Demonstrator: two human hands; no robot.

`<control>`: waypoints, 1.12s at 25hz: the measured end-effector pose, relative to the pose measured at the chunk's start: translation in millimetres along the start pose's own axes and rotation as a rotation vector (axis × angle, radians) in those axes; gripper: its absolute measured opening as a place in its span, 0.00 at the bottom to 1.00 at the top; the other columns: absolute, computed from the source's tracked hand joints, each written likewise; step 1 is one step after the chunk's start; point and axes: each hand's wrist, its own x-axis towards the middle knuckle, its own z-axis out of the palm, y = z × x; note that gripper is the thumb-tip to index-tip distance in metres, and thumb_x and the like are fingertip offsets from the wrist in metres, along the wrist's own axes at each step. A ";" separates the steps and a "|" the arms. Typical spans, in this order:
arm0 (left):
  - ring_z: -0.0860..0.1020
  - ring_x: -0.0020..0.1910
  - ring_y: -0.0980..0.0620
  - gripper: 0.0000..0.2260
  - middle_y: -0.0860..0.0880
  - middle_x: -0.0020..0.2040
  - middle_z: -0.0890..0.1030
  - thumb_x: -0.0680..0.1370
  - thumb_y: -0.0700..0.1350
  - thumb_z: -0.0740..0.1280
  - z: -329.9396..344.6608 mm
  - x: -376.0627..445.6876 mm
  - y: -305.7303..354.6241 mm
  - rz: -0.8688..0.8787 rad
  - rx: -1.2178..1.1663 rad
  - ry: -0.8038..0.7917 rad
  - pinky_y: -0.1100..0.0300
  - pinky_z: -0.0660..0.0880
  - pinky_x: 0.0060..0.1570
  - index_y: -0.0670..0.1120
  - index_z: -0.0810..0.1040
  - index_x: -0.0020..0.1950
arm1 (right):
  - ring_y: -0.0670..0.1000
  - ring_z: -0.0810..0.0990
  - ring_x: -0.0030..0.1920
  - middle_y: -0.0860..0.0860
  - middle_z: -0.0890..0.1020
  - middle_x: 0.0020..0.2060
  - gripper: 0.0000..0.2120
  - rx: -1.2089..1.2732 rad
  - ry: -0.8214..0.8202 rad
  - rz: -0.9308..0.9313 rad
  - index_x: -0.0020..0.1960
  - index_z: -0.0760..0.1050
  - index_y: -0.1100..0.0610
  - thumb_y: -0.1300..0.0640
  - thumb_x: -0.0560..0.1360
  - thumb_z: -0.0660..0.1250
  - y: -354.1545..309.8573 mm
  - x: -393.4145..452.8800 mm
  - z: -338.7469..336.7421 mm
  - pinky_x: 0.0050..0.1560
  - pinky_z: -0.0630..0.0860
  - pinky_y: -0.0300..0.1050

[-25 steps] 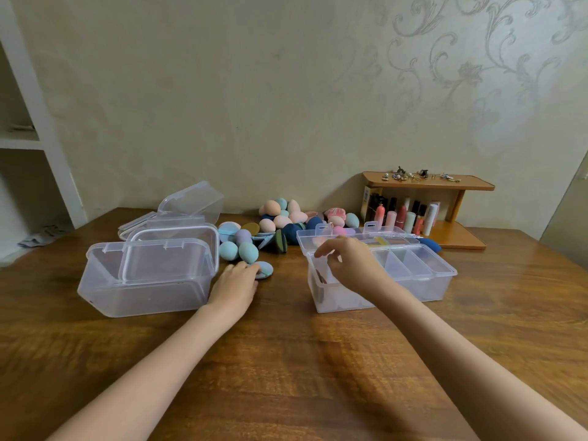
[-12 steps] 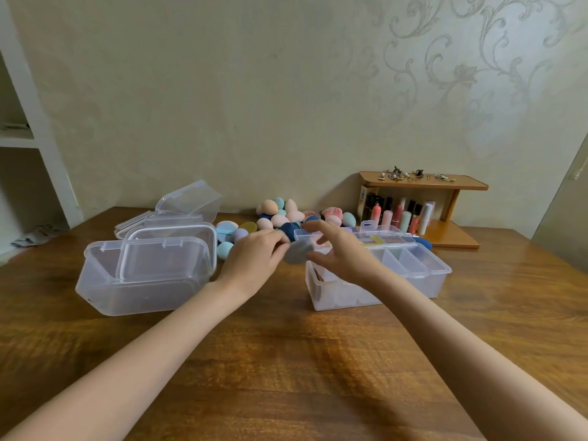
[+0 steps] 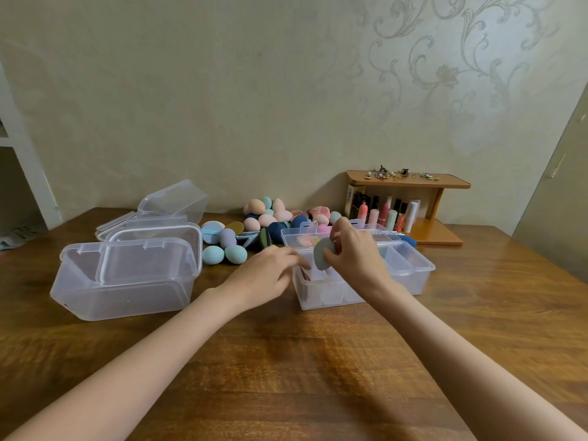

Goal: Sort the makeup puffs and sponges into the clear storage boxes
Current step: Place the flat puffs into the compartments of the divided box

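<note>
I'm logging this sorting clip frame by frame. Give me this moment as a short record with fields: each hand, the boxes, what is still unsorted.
right hand: pinches a flat grey-blue puff upright over the divided clear box
left hand: fingers relaxed, holding nothing, at the divided box's left end
large clear box: left of the hands, lid on
unsorted: pile of sponges near the wall; two teal egg sponges beside the large box
table: brown wood
</note>
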 end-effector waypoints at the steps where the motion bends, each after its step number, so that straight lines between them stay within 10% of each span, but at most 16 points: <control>1: 0.67 0.67 0.55 0.17 0.54 0.66 0.73 0.78 0.37 0.59 -0.1 -0.9 -0.3 0.035 0.061 -0.060 0.59 0.68 0.64 0.52 0.75 0.64 | 0.57 0.80 0.47 0.59 0.81 0.51 0.12 -0.003 0.013 -0.009 0.56 0.68 0.62 0.63 0.74 0.65 -0.1 1.4 4.4 0.45 0.78 0.49; 20: 0.70 0.66 0.52 0.20 0.48 0.66 0.67 0.77 0.39 0.62 13.8 -0.9 -10.8 -0.008 -0.005 -0.027 0.58 0.72 0.61 0.53 0.68 0.67 | 0.50 0.76 0.53 0.53 0.83 0.54 0.16 -0.044 -0.315 -0.149 0.54 0.81 0.58 0.67 0.78 0.56 13.1 10.4 13.3 0.49 0.69 0.34; 28: 0.62 0.69 0.53 0.20 0.52 0.67 0.69 0.76 0.41 0.63 21.8 -1.8 -17.8 0.060 -0.002 0.014 0.56 0.68 0.66 0.52 0.68 0.67 | 0.39 0.76 0.35 0.53 0.83 0.45 0.16 0.104 -0.269 -0.139 0.47 0.83 0.60 0.71 0.75 0.57 12.7 28.5 9.0 0.37 0.71 0.29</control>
